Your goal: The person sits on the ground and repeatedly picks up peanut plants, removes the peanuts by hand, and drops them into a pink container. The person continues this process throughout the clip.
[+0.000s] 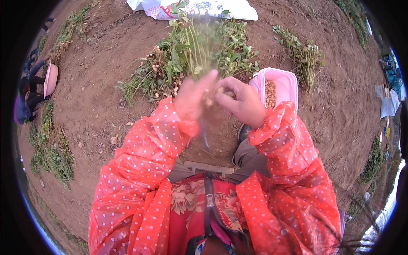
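Green peanut plants (191, 47) stand upright and partly blurred just beyond my hands. My left hand (193, 95) is closed around the lower stems of a peanut plant, whose roots hang blurred between the hands. Close beside it, my right hand (240, 100) has its fingers curled at the roots and a few peanut pods (230, 94). To the right of that hand stands a pink plastic bucket (291, 92) with loose peanuts (271, 92) in it. More pods show at the base of the heap, left of my left hand.
A white printed sack (236, 9) lies beyond the heap. Another bunch of peanut plants (304, 59) is on the soil at right. At far left, a person (24, 98) sits near a pink basin (51, 79). Further plants (54, 153) lie at lower left.
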Demonstrator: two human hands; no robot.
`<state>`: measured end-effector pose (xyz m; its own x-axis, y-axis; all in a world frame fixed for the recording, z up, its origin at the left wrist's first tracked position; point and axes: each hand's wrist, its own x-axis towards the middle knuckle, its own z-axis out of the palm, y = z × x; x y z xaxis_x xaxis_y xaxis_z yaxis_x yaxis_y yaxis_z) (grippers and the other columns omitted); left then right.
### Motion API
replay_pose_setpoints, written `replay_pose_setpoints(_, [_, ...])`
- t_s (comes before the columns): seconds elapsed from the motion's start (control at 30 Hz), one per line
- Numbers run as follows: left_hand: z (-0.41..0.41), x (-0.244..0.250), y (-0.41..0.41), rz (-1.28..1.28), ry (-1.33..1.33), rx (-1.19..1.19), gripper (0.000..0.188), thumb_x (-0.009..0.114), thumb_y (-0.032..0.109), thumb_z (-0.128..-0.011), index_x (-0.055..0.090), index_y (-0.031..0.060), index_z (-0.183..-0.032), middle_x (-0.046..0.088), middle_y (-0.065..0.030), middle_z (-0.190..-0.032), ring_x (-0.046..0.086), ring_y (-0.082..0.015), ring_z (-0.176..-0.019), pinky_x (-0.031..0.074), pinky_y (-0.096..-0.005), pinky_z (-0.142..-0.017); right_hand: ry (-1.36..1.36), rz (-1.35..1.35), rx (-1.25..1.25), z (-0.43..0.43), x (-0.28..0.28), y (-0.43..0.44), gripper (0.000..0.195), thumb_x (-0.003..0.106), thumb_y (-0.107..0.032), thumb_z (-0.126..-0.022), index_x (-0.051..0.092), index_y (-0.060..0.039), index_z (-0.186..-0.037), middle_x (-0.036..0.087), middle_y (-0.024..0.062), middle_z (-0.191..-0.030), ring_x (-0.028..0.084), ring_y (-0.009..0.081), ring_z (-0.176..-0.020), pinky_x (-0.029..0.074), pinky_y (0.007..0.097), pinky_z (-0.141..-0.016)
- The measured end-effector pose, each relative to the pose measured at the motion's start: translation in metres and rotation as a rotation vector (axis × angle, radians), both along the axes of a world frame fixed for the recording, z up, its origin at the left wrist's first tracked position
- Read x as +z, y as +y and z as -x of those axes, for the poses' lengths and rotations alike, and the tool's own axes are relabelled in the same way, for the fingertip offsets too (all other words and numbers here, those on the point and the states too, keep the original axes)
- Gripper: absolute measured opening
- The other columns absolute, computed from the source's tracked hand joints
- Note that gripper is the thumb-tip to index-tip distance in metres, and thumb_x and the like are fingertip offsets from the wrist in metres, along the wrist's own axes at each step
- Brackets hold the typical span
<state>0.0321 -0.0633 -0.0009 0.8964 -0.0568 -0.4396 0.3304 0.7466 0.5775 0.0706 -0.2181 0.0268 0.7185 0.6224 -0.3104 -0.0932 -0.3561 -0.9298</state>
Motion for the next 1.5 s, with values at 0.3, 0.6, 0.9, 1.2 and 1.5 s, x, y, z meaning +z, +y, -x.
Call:
replay_pose_setpoints(0.3, [0.003, -0.002, 0.001, 0.010, -0.101, -0.314, 0.026, 0.059, 0.028, -0.094, 0.058, 0.0053, -0.082, 0.058, -0.0022, -0.072, 0.048, -0.0079, -0.052, 0.037, -0.0217, -0.046, 0.330, -0.070, 0.192, -0.014, 0.024, -0.028, 0.014, 0.057, -0.013, -0.091, 0.056, -0.0024, -0.099, 0.059, 0.0000, -0.076, 0.048, 0.0047, -0.054, 0.038, 0.0204, -0.049])
replay_pose_setpoints(0.6, [0.007, 0.012, 0.023, 0.206, -0.121, -0.337, 0.031, 0.059, 0.029, -0.094, 0.049, 0.0114, -0.070, 0.043, 0.0033, -0.056, 0.042, -0.0101, -0.051, 0.036, -0.0259, -0.051, 0.064, 0.209, 0.121, -0.021, 0.033, -0.064, 0.011, 0.057, -0.010, -0.091, 0.059, -0.0034, -0.100, 0.051, -0.0045, -0.069, 0.047, 0.0021, -0.050, 0.039, 0.0183, -0.045])
replay_pose_setpoints(0.9, [-0.009, -0.024, 0.021, 0.178, 0.030, 0.093, 0.024, 0.063, 0.031, -0.091, 0.055, 0.0088, -0.093, 0.054, -0.0031, -0.073, 0.055, -0.0158, -0.067, 0.048, -0.0320, -0.064, -0.832, 0.503, -0.145, -0.064, -0.025, -0.118, 0.041, 0.071, -0.024, -0.080, 0.061, -0.0029, -0.114, 0.064, 0.0153, -0.102, 0.062, 0.0295, -0.094, 0.049, 0.0379, -0.085])
replay_pose_setpoints(1.2, [-0.003, -0.024, 0.010, 0.120, 0.029, 0.040, 0.025, 0.058, 0.028, -0.094, 0.059, 0.0037, -0.090, 0.063, -0.0087, -0.084, 0.059, -0.0172, -0.070, 0.047, -0.0329, -0.064, -0.921, 0.200, 0.210, 0.015, 0.001, 0.010, 0.025, 0.068, -0.012, -0.075, 0.061, -0.0082, -0.098, 0.057, 0.0106, -0.087, 0.059, 0.0302, -0.086, 0.049, 0.0392, -0.073])
replay_pose_setpoints(1.5, [0.000, -0.022, 0.006, 0.045, 0.039, 0.098, 0.017, 0.066, 0.015, -0.088, 0.061, -0.0003, -0.091, 0.064, -0.0074, -0.086, 0.061, -0.0173, -0.076, 0.048, -0.0330, -0.067, -0.847, 0.193, 0.058, 0.013, -0.018, 0.015, 0.018, 0.066, -0.009, -0.075, 0.060, -0.0087, -0.092, 0.056, 0.0116, -0.082, 0.061, 0.0295, -0.077, 0.050, 0.0401, -0.067])
